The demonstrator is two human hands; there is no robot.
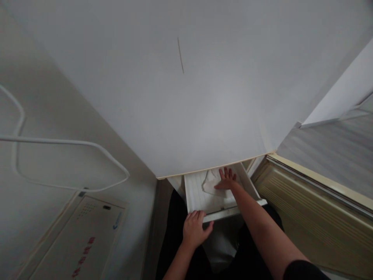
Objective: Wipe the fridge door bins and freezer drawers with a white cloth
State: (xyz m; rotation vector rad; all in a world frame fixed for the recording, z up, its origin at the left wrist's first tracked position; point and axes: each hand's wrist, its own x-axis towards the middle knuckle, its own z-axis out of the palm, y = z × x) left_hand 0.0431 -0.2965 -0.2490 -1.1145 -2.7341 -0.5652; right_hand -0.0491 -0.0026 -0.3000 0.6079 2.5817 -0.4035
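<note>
A white drawer [194, 198] is pulled out beneath a large pale panel. My left hand [194, 228] is closed over the drawer's front left corner, fingers on the rim and thumb along the front. Inside the drawer, my right hand [227, 180] lies with its fingers spread over a thin white piece [210, 187], which looks like a cloth or wipe. The hand covers part of that piece, so its full outline is hidden.
An open door [303, 210] with a ridged, yellowish inner lining stands at right. The large white panel [204, 105] overhangs the drawer. On the left, a white cable [87, 143] hangs before a wall box [84, 237] with red lettering. Grey flooring [338, 151] shows at right.
</note>
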